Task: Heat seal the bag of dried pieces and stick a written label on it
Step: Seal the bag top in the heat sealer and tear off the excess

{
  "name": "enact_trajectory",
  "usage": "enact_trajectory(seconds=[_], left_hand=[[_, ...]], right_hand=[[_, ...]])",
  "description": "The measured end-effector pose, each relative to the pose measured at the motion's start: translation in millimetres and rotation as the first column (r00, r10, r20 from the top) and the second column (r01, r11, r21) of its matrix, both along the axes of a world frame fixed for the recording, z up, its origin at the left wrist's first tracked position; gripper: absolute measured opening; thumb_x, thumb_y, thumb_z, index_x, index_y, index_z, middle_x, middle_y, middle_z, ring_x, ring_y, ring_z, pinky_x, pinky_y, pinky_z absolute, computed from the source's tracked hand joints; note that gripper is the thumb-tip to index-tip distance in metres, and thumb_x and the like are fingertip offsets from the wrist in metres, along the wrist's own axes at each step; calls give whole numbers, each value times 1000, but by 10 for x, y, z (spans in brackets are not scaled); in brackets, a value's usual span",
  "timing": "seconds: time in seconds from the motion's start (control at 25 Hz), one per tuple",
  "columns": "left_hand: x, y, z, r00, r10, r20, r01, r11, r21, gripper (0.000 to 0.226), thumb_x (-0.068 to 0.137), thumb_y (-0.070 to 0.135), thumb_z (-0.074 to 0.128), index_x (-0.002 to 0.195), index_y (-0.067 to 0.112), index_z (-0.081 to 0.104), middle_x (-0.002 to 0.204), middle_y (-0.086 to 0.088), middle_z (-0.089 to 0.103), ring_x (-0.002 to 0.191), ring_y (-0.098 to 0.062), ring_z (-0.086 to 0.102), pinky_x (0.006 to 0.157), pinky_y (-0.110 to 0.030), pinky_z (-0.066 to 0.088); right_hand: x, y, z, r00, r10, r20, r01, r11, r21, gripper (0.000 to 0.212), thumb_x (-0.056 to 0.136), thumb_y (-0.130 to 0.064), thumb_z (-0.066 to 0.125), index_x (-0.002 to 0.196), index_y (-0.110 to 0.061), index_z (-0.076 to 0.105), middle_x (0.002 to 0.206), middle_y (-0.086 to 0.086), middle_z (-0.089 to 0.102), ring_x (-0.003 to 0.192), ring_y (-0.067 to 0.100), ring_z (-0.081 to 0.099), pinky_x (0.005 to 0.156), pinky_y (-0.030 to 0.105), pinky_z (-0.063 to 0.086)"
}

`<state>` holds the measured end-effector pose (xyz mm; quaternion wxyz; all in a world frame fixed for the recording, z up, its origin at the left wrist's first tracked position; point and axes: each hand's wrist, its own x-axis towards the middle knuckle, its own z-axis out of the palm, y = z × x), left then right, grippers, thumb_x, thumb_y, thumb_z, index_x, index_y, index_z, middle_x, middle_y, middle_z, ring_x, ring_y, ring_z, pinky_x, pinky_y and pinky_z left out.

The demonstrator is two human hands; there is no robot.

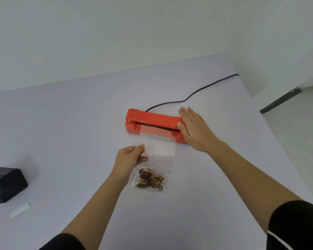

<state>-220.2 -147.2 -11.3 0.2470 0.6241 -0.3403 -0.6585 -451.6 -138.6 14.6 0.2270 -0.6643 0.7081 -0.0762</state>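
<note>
The bag (pixel 158 156) lay between the hands, its open end inside the sealer (pixel 150 121), the dried pieces (pixel 150 178) bunched at the near end. The left hand (pixel 129 159) pinched the bag's left edge; the right hand (pixel 193 129) lay flat and open on the sealer's arm. The film looked thin, limp and slippery, best held taut by its edges. The label (pixel 20 210) lay well left of the left hand.

walls (pixel 116 33): plain white | table (pixel 61 123): big, pale purple top | floor (pixel 296 138): light, at the right | light: soft, even
</note>
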Motion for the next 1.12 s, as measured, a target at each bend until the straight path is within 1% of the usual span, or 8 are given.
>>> enact_trajectory(seconds=[0.12, 0.28, 0.44, 0.56, 0.8, 0.96, 1.04, 1.12], left_hand=[[-3, 3, 6, 1000, -3, 2, 3, 1000, 3, 22, 88, 22, 62, 83, 1, 68, 76, -14, 67, 67, -21, 67, 60, -16, 55], [-12, 20, 21, 1000, -7, 4, 7, 1000, -2, 23, 88, 22, 61, 83, 0, 68, 75, -13, 67, 65, -20, 67, 63, -18, 55], [-46, 45, -35, 1000, -16, 2, 16, 1000, 12, 22, 89, 21, 61, 79, 2, 67, 73, -11, 66, 61, -17, 66, 56, -15, 53], [-79, 91, -79, 999, -47, -1, 47, 998, 29, 22, 88, 22, 61, 76, 5, 67, 73, -11, 67, 63, -18, 66, 58, -17, 53], [-117, 34, -49, 999, -17, 28, 17, 1000, 7, 24, 89, 23, 60, 75, 5, 66, 71, -13, 67, 52, -10, 62, 50, -12, 47], [-78, 46, -89, 994, -36, 105, 38, 999, -20, 21, 90, 26, 56, 92, 6, 63, 83, -11, 70, 64, -18, 66, 61, -22, 52], [-60, 55, -65, 984, -29, 178, 43, 996, -73, 29, 89, 28, 56, 114, 13, 55, 96, -7, 68, 77, -18, 68, 68, -29, 54], [-127, 96, -42, 958, -26, 285, 80, 980, -182, 51, 87, 31, 59, 131, 17, 39, 112, -5, 59, 90, -16, 61, 72, -27, 50]], right_hand=[[-41, 56, 256, 979, -16, 203, 43, 991, -128, 62, 94, -33, 48, 146, -15, 19, 154, 2, 22, 143, 16, 11, 112, 24, 9], [-82, 31, 689, 973, -28, 227, 83, 969, -232, 58, 83, -33, 65, 134, -19, 41, 131, -2, 52, 121, 14, 46, 104, 25, 33], [207, -204, 936, 888, -5, 460, 173, 930, -325, 54, 76, -34, 74, 123, -23, 49, 105, -10, 61, 104, 0, 55, 96, 15, 37], [486, -539, 1024, 843, 93, 530, 133, 918, -373, 55, 73, -33, 77, 121, -21, 53, 100, -9, 62, 102, 1, 57, 95, 14, 37], [916, -993, 1046, 798, 278, 535, -123, 944, -307, 48, 88, -26, 62, 132, -17, 45, 125, 0, 60, 119, 6, 51, 100, 14, 33], [285, -779, 640, 861, 72, 504, 74, 962, -264, 37, 94, -10, 49, 130, -13, 47, 124, 2, 60, 118, 8, 52, 101, 15, 35], [-60, -550, 381, 914, -72, 399, 147, 976, -162, 44, 88, 4, 44, 129, -10, 49, 126, 5, 59, 121, 14, 52, 100, 15, 33], [-312, -304, 195, 937, -159, 312, 168, 986, -2, 60, 78, 12, 46, 133, -12, 45, 134, 7, 52, 128, 18, 45, 101, 15, 27]])
